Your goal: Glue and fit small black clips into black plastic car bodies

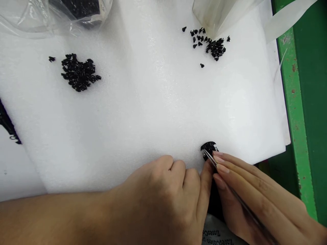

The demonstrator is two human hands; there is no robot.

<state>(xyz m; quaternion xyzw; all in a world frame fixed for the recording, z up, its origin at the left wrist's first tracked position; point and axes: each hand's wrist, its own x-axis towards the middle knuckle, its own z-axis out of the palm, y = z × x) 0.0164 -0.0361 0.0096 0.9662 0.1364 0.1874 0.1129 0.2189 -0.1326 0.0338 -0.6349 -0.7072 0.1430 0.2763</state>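
In my right hand (pixel 258 197) is a pair of metal tweezers (pixel 238 199), pinched between the thumb and fingers. The tweezer tips touch a small black curved piece (pixel 208 146) that has shiny bits along its edges. My left hand (pixel 176 194) is closed, its knuckles up and its index finger reaching to the lower edge of that piece. The left thumb and most of the grip are hidden under the hand. Both hands meet at the front edge of the white foam sheet (pixel 153 112).
Tiny black parts lie in a pile (pixel 79 73) at left and a looser pile (pixel 216 48) at upper right. A clear plastic bag (pixel 33 18) with black contents and a translucent bag (pixel 212 15) stand behind. A green table edge (pixel 296 112) runs down the right; a black object (pixel 7 120) sits far left.
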